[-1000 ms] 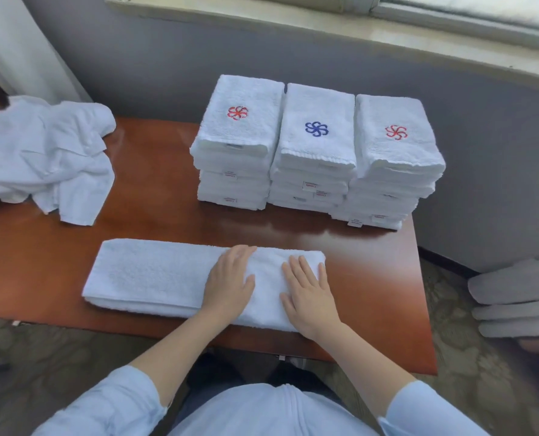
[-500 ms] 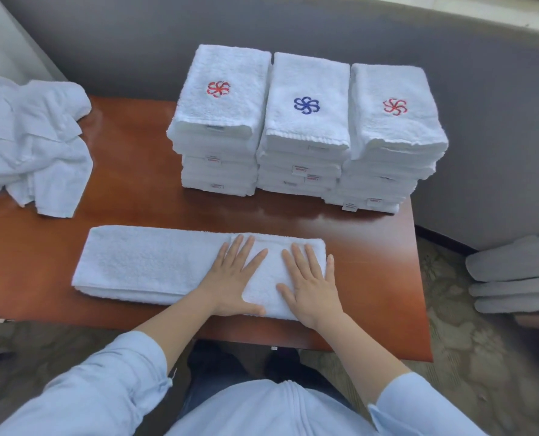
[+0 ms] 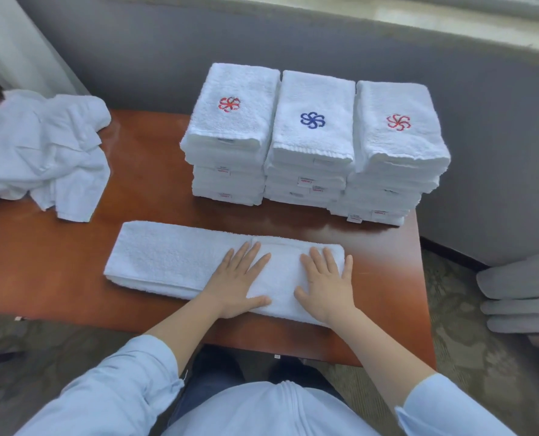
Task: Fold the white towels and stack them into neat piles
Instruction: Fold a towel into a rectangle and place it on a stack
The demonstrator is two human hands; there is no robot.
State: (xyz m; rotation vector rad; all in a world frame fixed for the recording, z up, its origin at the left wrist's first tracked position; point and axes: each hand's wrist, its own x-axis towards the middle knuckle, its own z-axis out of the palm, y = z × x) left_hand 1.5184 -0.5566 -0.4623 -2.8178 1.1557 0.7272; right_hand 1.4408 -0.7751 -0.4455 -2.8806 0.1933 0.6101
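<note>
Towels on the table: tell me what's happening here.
A person presses a flat left hand and right hand on the right end of a long folded white terry towel on the reddish wooden table. Three stacks of folded white towels stand behind; a crumpled heap of white towels lies far left.

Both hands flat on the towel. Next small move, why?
Likely: the left hand slides to the left end of the towel and folds it rightward. The right hand pins the right part; the strip is longer than the stacks.
</note>
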